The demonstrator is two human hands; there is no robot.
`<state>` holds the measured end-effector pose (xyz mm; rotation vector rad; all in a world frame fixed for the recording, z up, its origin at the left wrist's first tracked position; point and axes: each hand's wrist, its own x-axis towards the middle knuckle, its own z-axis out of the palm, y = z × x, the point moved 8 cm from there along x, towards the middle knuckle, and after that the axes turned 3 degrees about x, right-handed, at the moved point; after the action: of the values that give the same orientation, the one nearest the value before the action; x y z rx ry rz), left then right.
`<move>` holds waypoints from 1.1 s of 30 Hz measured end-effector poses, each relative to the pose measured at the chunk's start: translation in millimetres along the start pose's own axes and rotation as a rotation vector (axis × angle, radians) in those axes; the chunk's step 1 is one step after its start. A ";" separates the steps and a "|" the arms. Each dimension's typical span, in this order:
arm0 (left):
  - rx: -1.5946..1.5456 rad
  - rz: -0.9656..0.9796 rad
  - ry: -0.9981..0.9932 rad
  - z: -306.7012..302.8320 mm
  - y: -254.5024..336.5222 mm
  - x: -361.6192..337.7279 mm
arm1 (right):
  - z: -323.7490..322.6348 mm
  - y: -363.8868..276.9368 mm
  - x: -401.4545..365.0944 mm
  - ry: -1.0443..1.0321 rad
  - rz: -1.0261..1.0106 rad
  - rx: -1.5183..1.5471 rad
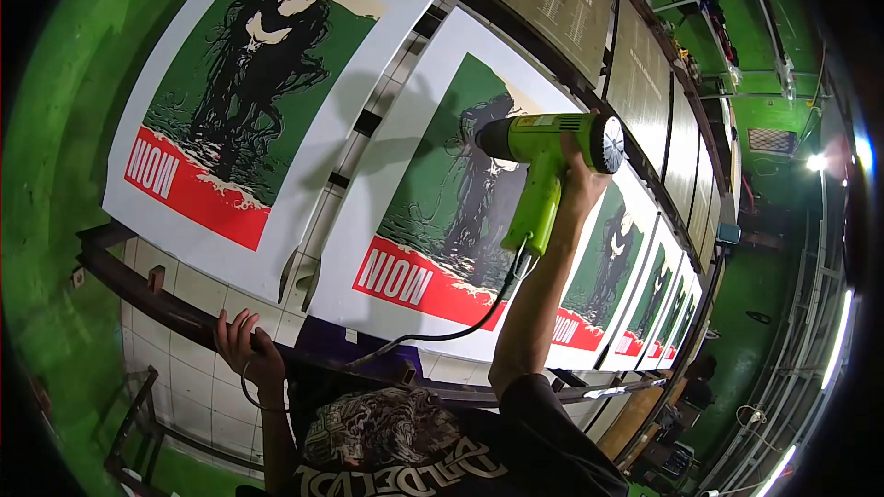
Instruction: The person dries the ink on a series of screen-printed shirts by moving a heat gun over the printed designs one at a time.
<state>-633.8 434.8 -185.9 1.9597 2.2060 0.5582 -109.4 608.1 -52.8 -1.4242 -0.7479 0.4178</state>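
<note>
My right hand (pixel 582 175) is closed around the handle of a lime-green heat gun (pixel 541 179). Its dark nozzle points left over a printed sheet (pixel 433 221) with a black figure on green and a red band below. From the handle's base a black power cord (pixel 460 335) runs down toward my body. Beside the dark metal rail (pixel 184 320), my left hand (pixel 247 348) has its fingers curled, and a thin loop of the cord passes into it. A second sheet of the same design (pixel 216 110) lies to the left.
More matching prints (pixel 603 267) continue in a row to the right. Behind them stand panels lettered "Rockland House" (pixel 543 0). White tiles (pixel 207 299) show between the sheets and the rail. A green wall (pixel 55 129) rises at the left.
</note>
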 end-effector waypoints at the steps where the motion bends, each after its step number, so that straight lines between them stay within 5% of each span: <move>1: -0.002 0.006 0.000 0.0 0.2 0.0 | 6.0 -5.5 -5.5 -0.002 0.012 0.010; 33: 0.098 -0.147 0.025 -10.5 3.0 8.1 | 21.8 -5.5 11.2 -0.002 -0.065 -0.020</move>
<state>-635.8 441.0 -173.9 1.8227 2.4110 0.4651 -117.2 630.9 -45.4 -1.4147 -0.8000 0.3624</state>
